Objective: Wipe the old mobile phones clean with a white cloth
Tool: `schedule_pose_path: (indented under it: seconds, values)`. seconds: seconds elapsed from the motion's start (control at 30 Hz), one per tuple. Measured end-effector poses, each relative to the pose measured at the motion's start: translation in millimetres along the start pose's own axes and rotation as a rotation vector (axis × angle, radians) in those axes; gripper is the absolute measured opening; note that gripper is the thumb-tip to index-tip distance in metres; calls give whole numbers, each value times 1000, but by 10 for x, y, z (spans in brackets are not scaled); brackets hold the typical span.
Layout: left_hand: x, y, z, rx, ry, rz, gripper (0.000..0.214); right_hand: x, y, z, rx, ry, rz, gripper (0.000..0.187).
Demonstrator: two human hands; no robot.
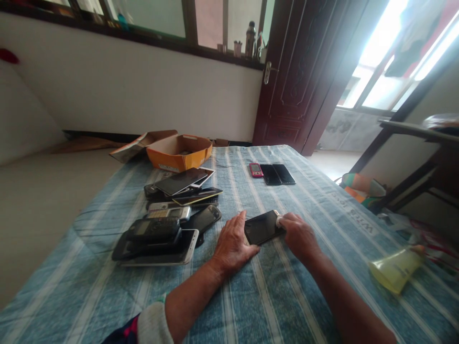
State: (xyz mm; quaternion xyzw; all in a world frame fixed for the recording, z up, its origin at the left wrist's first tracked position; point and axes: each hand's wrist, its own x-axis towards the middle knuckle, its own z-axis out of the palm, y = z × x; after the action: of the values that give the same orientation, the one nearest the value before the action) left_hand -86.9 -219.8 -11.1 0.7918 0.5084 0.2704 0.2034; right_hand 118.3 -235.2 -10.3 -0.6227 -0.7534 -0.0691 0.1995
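Note:
A dark-screened smartphone point(263, 227) lies on the striped blue cloth in front of me, screen up. My left hand point(233, 241) grips its left end, fingers along the far corner and thumb at the near edge. At the phone's right end, my right hand point(297, 234) is closed around a small white wad point(278, 221), which looks like tissue or cloth and touches the phone. Most of the wad is hidden by the fingers. Left of my hands is a loose pile of old phones, with a black handset point(154, 230) on a white-framed smartphone point(190, 248).
Beyond the pile stands an open orange cardboard box point(179, 157). Further out lie a red keypad phone point(256, 170) and two black phones point(279, 174) side by side. A yellow translucent tube point(394, 270) rests at the right. A dark red door point(301, 71) stands behind the bed-like surface.

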Motion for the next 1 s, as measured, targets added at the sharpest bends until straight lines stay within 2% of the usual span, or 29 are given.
schedule_pose_path:
  seconds: [0.07,0.13,0.3,0.43,0.57,0.87,0.93,1.0]
  values:
    - [5,-1,6,2,5,-5,88,-7,-17,-3,-26,-4,22,29]
    - [11,-5,13,6,9,-5,89,-26,-100,13,-26,10,-18,28]
    - [17,-36,22,30,4,23,87,-56,-437,112,70,49,-286,19]
    - [21,-79,36,44,16,59,86,36,-550,182,90,54,-371,17]
    - [32,-98,50,73,14,49,89,173,-422,212,45,53,-294,15]
    - [31,-50,14,88,16,41,82,253,13,178,-16,48,53,30]
    - [34,-49,7,89,10,41,82,229,30,161,8,89,64,30]
    - [36,-62,13,91,13,48,82,192,-31,144,48,154,10,28]
